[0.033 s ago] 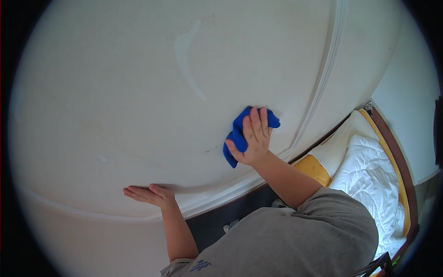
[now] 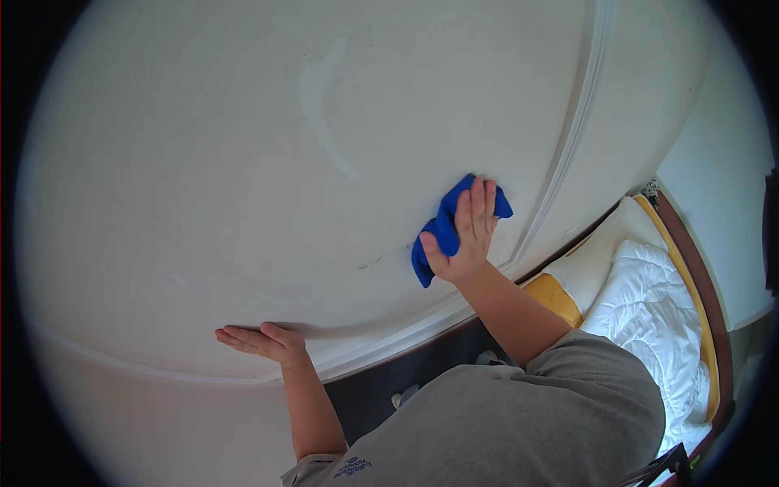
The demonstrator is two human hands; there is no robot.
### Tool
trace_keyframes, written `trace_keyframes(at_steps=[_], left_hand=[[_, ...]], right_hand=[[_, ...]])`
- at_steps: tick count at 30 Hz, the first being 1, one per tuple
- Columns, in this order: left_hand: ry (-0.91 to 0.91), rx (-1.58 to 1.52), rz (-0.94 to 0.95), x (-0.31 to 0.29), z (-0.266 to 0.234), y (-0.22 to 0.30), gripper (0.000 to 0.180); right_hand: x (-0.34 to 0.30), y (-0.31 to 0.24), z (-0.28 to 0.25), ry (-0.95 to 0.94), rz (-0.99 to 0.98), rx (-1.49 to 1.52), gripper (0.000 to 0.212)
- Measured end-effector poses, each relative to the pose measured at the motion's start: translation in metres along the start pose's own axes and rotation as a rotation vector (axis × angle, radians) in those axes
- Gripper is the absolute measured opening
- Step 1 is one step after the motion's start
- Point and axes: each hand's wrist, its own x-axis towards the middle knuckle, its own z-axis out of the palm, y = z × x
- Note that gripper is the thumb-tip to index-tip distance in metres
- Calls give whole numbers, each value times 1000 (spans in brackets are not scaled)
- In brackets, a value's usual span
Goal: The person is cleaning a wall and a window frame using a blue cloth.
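My right hand (image 2: 471,235) presses a blue cloth (image 2: 448,223) against a white panelled wall (image 2: 243,162). Its fingers lie over the cloth and point upward, and the cloth sticks out on both sides of the hand. Lower and to the left, my left hand (image 2: 264,341) rests against the same surface, holding nothing, with fingers stretched out to the left and the thumb on top. A thin dark mark (image 2: 373,263) shows on the wall just left of the cloth. Higher up is a pale curved patch (image 2: 319,109), with faint specks beside it.
Raised white moulding (image 2: 578,122) runs down the right of the panel and bends along its bottom. At the right stands a bed with a rumpled white quilt (image 2: 641,300), a yellow-edged mattress and a brown frame (image 2: 699,260). Dark floor (image 2: 365,398) shows below the wall.
My right hand and the blue cloth have shifted right and slightly up along the wall, uncovering more of the surface beside the dark mark. My left hand stays in nearly the same place.
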Motion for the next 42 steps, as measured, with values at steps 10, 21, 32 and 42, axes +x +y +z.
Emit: trace_keyframes(at_steps=[10, 21, 32, 42], left_hand=[[3, 60, -52, 0, 4, 13, 62], [9, -46, 163, -2, 31, 135, 62], [-38, -119, 106, -12, 31, 121, 66], [-39, -255, 147, -16, 29, 108, 70]], right_hand=[[-32, -18, 15, -64, -183, 107, 63], [0, 100, -39, 57, 50, 25, 80], [-46, -14, 17, -58, -166, 15, 60], [-23, 45, -8, 113, 237, -70, 76]])
